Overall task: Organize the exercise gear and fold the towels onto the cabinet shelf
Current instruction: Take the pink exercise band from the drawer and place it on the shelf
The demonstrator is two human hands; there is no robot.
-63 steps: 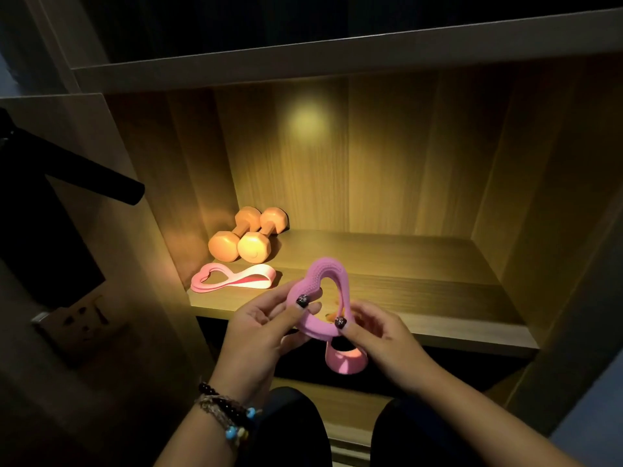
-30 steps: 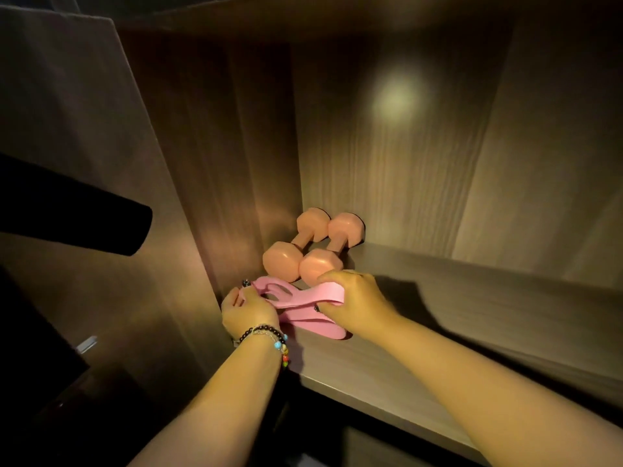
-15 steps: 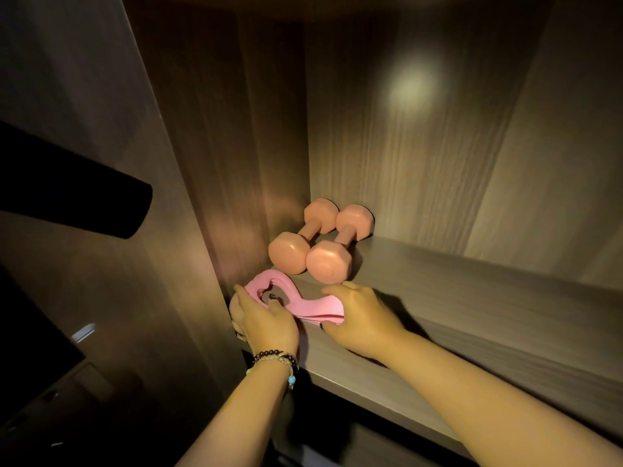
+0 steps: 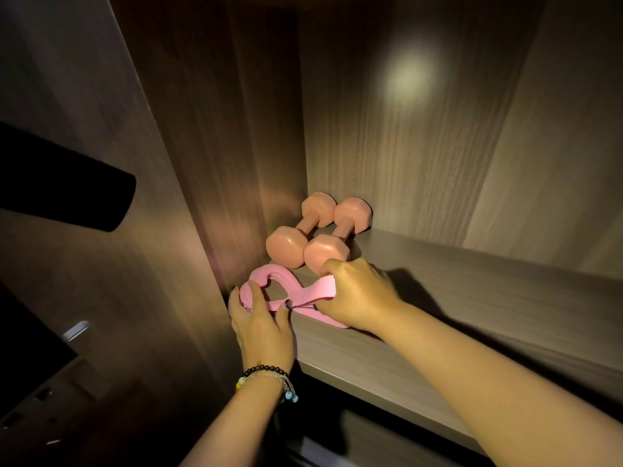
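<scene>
Two pink figure-eight resistance bands [image 4: 305, 291] lie stacked at the front left corner of the cabinet shelf [image 4: 438, 318]. My left hand [image 4: 261, 323] rests on their left loop, fingers laid over the pink rubber. My right hand [image 4: 357, 293] grips the right end of the upper band, fingers curled over it. Just behind the bands, two peach dumbbells [image 4: 317, 235] lie side by side against the left cabinet wall. No towels are in view.
The cabinet's left side panel [image 4: 215, 163] stands right beside the bands. A dark cylindrical object [image 4: 67, 187] juts in from the left, outside the cabinet. The shelf's right part stretches away bare under a spot of light on the back panel.
I carried the second pink band from in front of the shelf and laid it on the first one. Since half a second ago both hands have shifted slightly on the stacked bands.
</scene>
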